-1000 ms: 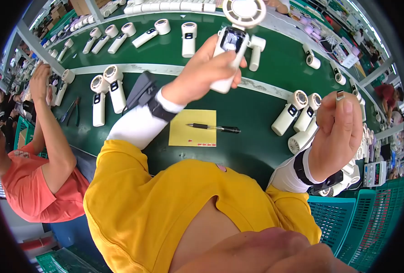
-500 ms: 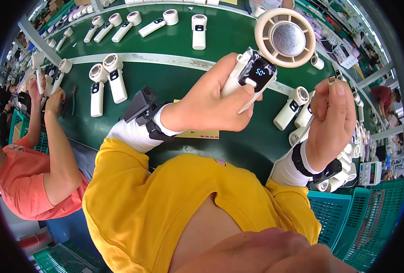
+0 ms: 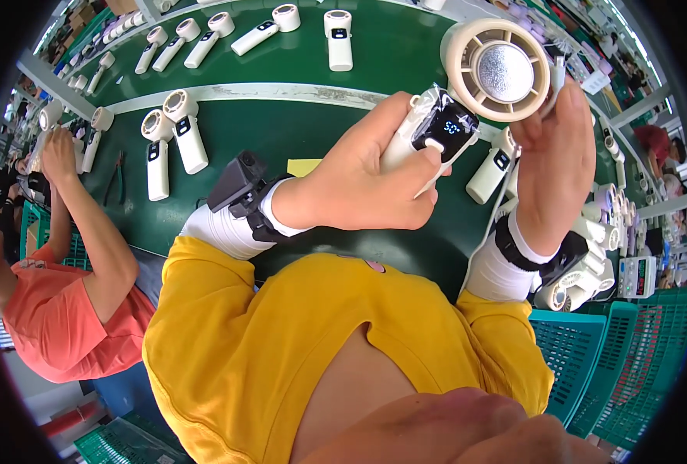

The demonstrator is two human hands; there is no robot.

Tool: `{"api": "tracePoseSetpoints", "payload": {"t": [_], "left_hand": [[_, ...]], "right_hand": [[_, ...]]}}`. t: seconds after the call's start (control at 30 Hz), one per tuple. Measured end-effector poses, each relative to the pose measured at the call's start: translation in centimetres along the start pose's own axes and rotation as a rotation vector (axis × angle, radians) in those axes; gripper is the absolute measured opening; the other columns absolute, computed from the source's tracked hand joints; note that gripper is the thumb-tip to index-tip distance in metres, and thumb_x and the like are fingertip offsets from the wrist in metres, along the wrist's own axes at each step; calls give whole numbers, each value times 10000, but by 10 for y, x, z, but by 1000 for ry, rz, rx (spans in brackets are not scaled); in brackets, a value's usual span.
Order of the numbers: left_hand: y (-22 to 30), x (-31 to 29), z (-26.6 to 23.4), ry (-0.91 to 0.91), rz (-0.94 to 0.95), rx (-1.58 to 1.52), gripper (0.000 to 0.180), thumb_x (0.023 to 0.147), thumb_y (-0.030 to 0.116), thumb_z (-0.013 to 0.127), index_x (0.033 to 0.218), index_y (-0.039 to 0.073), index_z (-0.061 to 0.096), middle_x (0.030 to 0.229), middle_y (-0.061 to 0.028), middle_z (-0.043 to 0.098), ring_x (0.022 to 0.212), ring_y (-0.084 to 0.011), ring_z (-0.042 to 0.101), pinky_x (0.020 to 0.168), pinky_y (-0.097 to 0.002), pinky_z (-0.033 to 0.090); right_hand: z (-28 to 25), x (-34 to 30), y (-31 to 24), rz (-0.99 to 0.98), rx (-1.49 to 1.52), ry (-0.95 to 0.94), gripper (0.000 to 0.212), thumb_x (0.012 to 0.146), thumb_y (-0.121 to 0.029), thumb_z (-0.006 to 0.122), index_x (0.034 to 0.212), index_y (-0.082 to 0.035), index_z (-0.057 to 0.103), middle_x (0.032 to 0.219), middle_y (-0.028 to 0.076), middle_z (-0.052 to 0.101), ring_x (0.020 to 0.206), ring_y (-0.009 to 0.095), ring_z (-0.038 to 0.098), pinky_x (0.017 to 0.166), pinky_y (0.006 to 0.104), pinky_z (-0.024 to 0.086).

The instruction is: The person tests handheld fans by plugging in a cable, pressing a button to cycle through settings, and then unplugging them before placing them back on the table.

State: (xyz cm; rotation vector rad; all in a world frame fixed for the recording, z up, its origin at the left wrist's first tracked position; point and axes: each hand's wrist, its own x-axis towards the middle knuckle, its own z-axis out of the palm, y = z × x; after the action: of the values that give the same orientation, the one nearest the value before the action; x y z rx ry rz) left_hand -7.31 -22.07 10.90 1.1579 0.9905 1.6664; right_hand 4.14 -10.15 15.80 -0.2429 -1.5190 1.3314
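My left hand [image 3: 359, 182] is wrapped round the handle of a cream handheld fan [image 3: 504, 71], with the thumb on its front beside a lit black display. The fan's round head, with a silvery centre, points up and to the right. Just right of that head, my right hand [image 3: 566, 166] pinches a white charging cable [image 3: 558, 77], its plug end sticking up above the fingertips. The fan head partly covers those fingers. Down along my right wrist runs the rest of the cable. Behind that hand, another cream fan [image 3: 489, 168] lies on the green table.
Several fans [image 3: 339, 42] lie in a row beyond the pale ledge [image 3: 274, 91]. Two more [image 3: 186, 135] rest at left, near pliers [image 3: 119, 179]. A co-worker in an orange shirt [image 3: 65, 313] sits left. Piled fans [image 3: 587, 274], a display box [image 3: 637, 277] and green baskets [image 3: 564, 348] are at right.
My right hand has moved up and left with the cable, close to the fan head. The fan in my left hand has shifted slightly right. The co-worker's hands have come together.
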Motion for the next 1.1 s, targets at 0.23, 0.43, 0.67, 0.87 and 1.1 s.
{"api": "tracePoseSetpoints", "payload": {"t": [0.23, 0.43, 0.67, 0.87, 1.1], "left_hand": [[-5, -4, 3, -29, 1, 99, 348, 841, 88, 378, 1181, 60, 308, 843, -80, 548, 614, -119, 530, 514, -250, 426], [-8, -1, 3, -31, -17, 118, 347, 840, 115, 388, 1170, 42, 307, 832, -74, 539, 616, -112, 526, 515, -238, 425], [-9, 6, 5, 80, -15, 3, 235, 715, 47, 548, 887, -8, 398, 690, -17, 413, 589, -60, 371, 491, -225, 358], [-30, 10, -1, 46, 350, 391, 245, 734, 122, 592, 849, -7, 418, 634, -43, 450, 521, -99, 419, 466, -230, 358], [-31, 25, -33, -54, 835, 865, 306, 716, 191, 639, 873, -10, 470, 732, -115, 511, 577, -217, 499, 524, -265, 407]], "right_hand": [[3, 6, 23, -44, 107, -56, 447, 901, -338, 319, 1156, 22, 392, 1025, 100, 520, 961, 155, 498, 803, 252, 392], [-2, 10, 32, -69, -39, -122, 509, 874, -378, 331, 1170, 33, 381, 1081, 135, 500, 1020, 205, 492, 884, 305, 371], [-1, 12, 31, -107, -62, -97, 511, 847, -360, 331, 1131, 58, 410, 1063, 146, 506, 979, 211, 518, 864, 300, 395], [-3, 10, 23, -206, -160, 96, 529, 818, -390, 351, 1082, 60, 438, 1026, 145, 519, 971, 209, 520, 880, 293, 392], [6, -16, 46, -442, -201, 0, 411, 841, -274, 401, 1073, 62, 439, 993, 137, 526, 928, 210, 536, 827, 296, 430]]}}
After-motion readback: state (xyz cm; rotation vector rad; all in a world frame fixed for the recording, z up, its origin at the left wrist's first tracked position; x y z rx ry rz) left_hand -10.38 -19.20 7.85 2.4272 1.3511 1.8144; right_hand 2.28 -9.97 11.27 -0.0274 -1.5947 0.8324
